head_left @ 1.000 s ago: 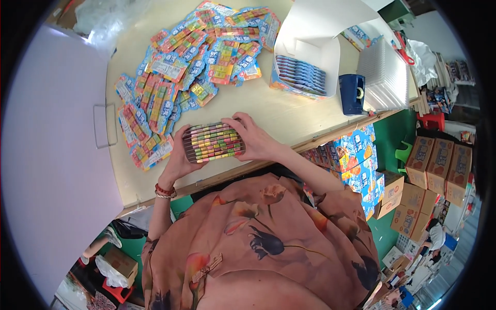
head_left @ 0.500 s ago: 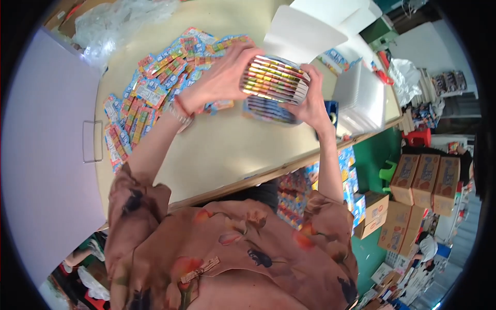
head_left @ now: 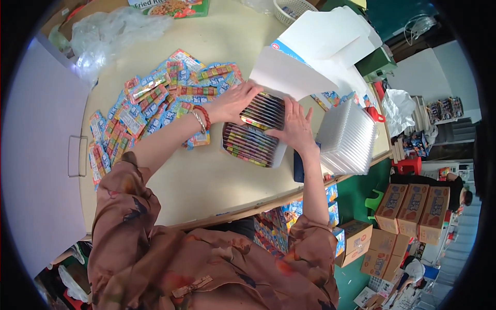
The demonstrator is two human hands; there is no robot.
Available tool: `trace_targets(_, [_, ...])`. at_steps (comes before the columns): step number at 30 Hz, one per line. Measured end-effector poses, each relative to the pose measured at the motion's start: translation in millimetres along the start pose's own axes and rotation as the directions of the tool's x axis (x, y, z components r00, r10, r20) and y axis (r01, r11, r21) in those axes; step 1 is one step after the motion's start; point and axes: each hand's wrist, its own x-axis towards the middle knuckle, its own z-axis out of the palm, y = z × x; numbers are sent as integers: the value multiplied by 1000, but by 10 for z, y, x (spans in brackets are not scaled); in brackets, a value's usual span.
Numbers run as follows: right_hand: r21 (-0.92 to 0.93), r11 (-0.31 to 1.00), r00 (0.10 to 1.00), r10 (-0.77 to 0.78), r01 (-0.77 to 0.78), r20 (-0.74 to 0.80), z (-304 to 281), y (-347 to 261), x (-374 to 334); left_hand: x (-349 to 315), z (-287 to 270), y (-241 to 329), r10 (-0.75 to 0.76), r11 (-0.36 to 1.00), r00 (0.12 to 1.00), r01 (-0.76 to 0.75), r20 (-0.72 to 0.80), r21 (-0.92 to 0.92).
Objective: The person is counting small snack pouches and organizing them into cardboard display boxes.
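My left hand (head_left: 238,103) is closed round the left end of an upper row of thin, colourful packets (head_left: 264,110), its fingertips over the far edge. At that row's right end, my right hand (head_left: 299,127) rests with fingers stretched and apart, its thumb against the near side of the packets. A second row of packets (head_left: 249,145) stands nearer me, packed on edge in a white box (head_left: 279,154). The box's white lid flap (head_left: 289,75) stands raised behind the hands. How deep the upper row sits in the box is hidden.
Loose blister packets (head_left: 155,101) are heaped on the table (head_left: 191,175) to the left. Nested clear plastic trays (head_left: 347,138) stand right of the box, with a dark blue object (head_left: 299,166) beside them. Farther off are a plastic bag (head_left: 108,39), a white basket (head_left: 289,11) and cartons (head_left: 412,209).
Both hands have brought the held row of packets down and left, onto the box beside the other row. My right hand's fingers have spread out. The view has shifted as well.
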Motion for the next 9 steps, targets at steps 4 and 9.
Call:
trace_targets(4, [-53, 997, 971, 69, -58, 231, -35, 35, 247, 9, 3, -22, -56, 989, 989, 36, 134, 142])
trace_targets(9, [-171, 985, 940, 90, -34, 330, -30, -9, 430, 28, -218, 20, -118, 993, 931, 121, 345, 11])
